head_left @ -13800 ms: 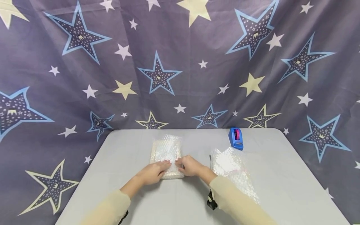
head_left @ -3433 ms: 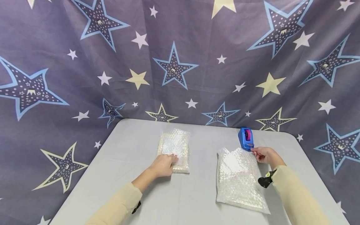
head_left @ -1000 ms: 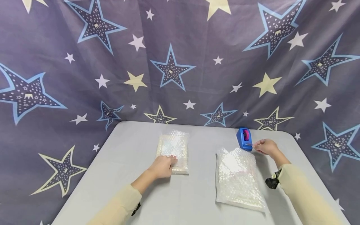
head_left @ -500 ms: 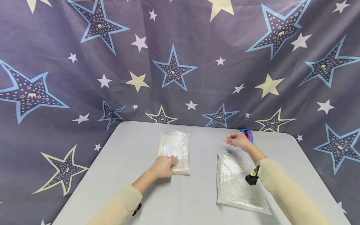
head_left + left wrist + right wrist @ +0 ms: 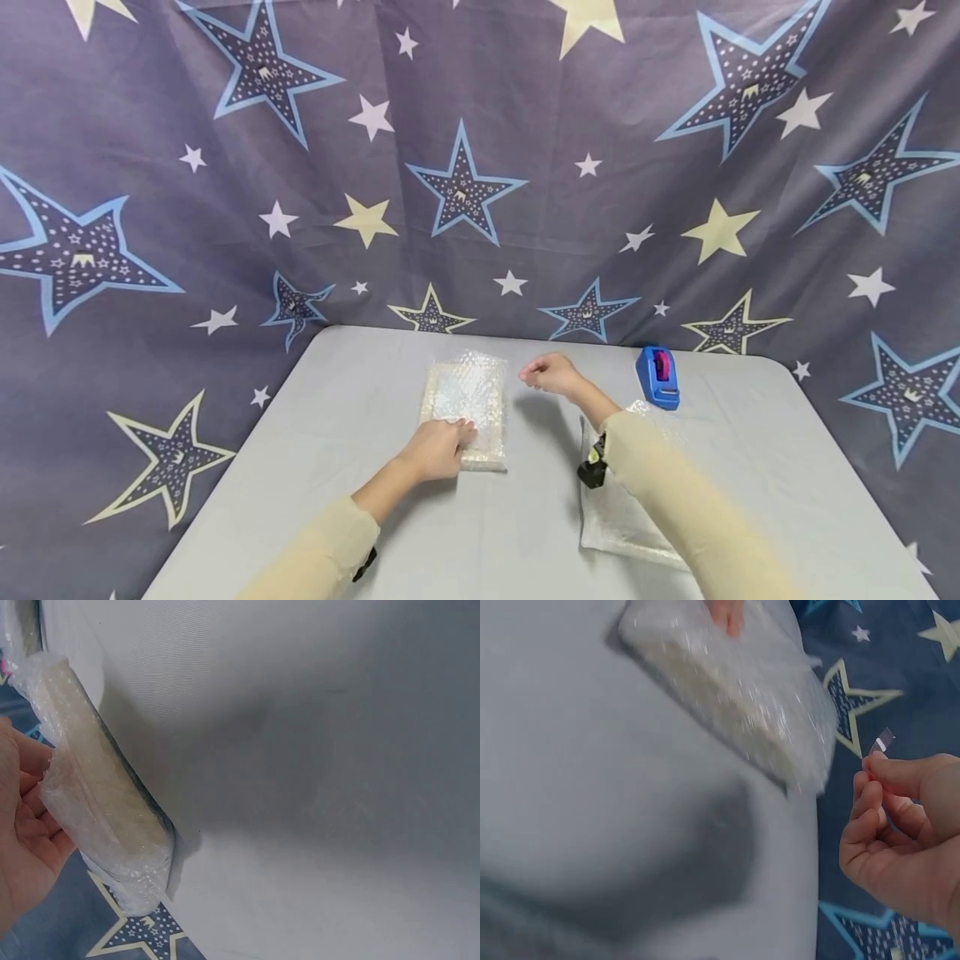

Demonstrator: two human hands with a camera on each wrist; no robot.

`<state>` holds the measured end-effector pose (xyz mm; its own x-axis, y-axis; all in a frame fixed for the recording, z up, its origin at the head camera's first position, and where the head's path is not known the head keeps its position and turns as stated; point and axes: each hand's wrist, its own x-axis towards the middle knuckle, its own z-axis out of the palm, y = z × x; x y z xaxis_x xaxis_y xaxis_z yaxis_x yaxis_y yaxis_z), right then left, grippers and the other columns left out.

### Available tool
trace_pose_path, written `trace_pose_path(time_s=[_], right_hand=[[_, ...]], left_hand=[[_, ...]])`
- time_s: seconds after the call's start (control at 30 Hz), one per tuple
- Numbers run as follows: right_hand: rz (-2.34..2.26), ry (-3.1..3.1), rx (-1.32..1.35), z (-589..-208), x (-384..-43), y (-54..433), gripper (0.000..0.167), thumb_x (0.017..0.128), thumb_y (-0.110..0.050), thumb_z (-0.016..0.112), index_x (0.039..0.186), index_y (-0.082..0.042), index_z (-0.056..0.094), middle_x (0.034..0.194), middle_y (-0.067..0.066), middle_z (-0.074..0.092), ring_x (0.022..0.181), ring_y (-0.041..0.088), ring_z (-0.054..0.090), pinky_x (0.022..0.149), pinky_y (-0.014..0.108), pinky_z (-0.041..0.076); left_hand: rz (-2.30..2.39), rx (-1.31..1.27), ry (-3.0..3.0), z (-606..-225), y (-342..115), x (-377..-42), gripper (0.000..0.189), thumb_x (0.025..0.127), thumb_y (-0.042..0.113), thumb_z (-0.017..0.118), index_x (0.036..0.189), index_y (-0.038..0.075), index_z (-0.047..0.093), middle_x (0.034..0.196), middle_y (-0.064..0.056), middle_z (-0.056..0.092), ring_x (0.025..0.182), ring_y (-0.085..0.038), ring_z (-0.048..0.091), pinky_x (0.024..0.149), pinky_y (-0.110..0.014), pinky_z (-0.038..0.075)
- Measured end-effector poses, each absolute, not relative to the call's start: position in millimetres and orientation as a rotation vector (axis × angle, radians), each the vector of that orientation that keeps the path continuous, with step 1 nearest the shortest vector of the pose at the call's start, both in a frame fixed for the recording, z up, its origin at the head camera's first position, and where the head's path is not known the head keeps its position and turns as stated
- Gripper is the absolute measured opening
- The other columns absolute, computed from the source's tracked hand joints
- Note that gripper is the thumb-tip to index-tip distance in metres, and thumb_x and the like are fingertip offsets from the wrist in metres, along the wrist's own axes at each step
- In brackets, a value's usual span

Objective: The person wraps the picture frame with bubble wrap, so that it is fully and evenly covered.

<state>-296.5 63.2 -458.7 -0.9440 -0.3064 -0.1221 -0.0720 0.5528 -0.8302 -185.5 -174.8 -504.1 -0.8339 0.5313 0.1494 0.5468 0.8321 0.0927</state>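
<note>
A flat, cream-edged rectangular item in bubble wrap [image 5: 480,387] lies on the table left of centre. My left hand [image 5: 438,448] rests on its near part, with fingertips pressing the wrap down; the left wrist view shows the other fingers [image 5: 34,817] loosely bent beside the package's edge. Just right of the package, my right hand [image 5: 551,373] is raised above the table. Its thumb and index finger pinch a short strip of clear tape [image 5: 883,741], visible in the right wrist view with its free end sticking out.
A blue tape dispenser [image 5: 658,379] with a pink core stands at the table's back right. A larger bubble-wrapped package [image 5: 622,525] lies on the right, partly hidden under my right forearm. Behind the grey-white table [image 5: 360,392] hangs a star-patterned cloth [image 5: 525,250].
My right hand has left the tape dispenser and swung left over the larger package, carrying the tape strip to beside the smaller package. The left hand has stayed on the wrap.
</note>
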Motion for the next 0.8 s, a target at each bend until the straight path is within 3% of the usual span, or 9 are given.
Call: trace_pose_path(time_s=[0.2, 0.5, 0.63, 0.8], right_hand=[[-1.321, 2.491, -0.501, -486.5, -310.4, 26.3, 0.019, 0.085, -0.028, 0.072, 0.084, -0.009, 0.074, 0.072, 0.002, 0.07, 0.066, 0.012, 0.061, 0.063, 0.025, 0.054], [-1.062, 2.611, -0.705, -476.0, -290.2, -18.5, 0.012, 0.083, -0.014, 0.069, 0.085, -0.002, 0.074, 0.074, 0.005, 0.07, 0.064, 0.003, 0.049, 0.059, 0.014, 0.043], [-0.988, 2.633, -0.838, -480.1, -288.3, -28.3, 0.013, 0.084, -0.015, 0.067, 0.085, -0.003, 0.073, 0.077, 0.008, 0.072, 0.063, -0.001, 0.048, 0.061, 0.012, 0.043], [-0.984, 2.613, -0.88, -483.8, -287.5, -36.2, 0.012, 0.085, -0.013, 0.065, 0.084, -0.004, 0.072, 0.078, 0.009, 0.072, 0.063, -0.001, 0.049, 0.061, 0.012, 0.045]], left_hand=[[-0.171, -0.867, -2.877, -503.2, -177.1, -185.0, 0.043, 0.075, 0.005, 0.056, 0.116, 0.011, 0.071, 0.118, -0.011, 0.07, 0.11, -0.028, 0.068, 0.085, -0.039, 0.059], [-0.173, -0.908, -2.843, -501.6, -175.8, -187.9, 0.044, 0.074, 0.004, 0.055, 0.114, 0.011, 0.071, 0.119, -0.009, 0.07, 0.108, -0.027, 0.068, 0.082, -0.038, 0.06], [-0.182, -0.924, -2.842, -502.4, -176.3, -186.7, 0.045, 0.073, 0.003, 0.056, 0.114, 0.013, 0.072, 0.119, -0.008, 0.07, 0.101, -0.025, 0.071, 0.079, -0.037, 0.06], [-0.181, -0.918, -2.854, -502.9, -177.5, -185.7, 0.047, 0.071, 0.004, 0.056, 0.114, 0.015, 0.072, 0.121, -0.006, 0.07, 0.074, -0.013, 0.067, 0.076, -0.036, 0.06]])
